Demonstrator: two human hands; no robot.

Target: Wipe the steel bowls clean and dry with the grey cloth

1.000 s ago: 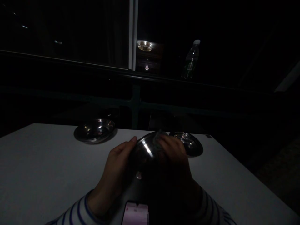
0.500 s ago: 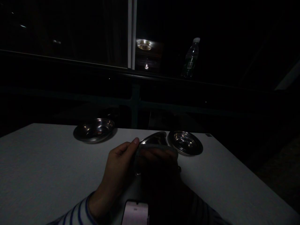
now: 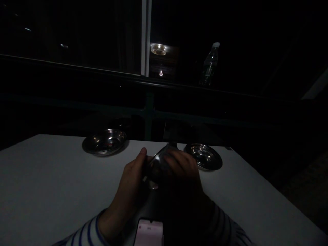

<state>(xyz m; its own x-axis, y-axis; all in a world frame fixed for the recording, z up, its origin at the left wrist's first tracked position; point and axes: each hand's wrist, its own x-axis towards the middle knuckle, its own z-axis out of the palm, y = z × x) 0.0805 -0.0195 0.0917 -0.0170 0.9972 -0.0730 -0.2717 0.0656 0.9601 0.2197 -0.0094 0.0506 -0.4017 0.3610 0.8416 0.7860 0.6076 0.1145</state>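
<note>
My left hand (image 3: 128, 181) grips the left side of a shiny metal bowl (image 3: 153, 185), its thumb pointing up at the rim. The bowl is tilted above the white table, and much of it is in shadow or behind my hands. My right hand (image 3: 183, 171) is curled over the bowl's upper right part, holding a thin grey cloth (image 3: 165, 156) against the metal. Dim light blurs the cloth's edges. Just beyond my right hand sits a shallow steel bowl (image 3: 207, 158); another steel bowl (image 3: 104, 143) stands at the far left.
A lit phone (image 3: 149, 234) lies at the near edge, below my wrists. The white table (image 3: 58, 184) ends in front of a dark window with a pale upright frame (image 3: 146, 37). A clear plastic bottle (image 3: 210, 65) stands behind the table, on the right.
My right hand has moved up over the bowl with the cloth, covering the upper rim that showed before. The bowl has turned somewhat in my left hand. The other bowls stay put.
</note>
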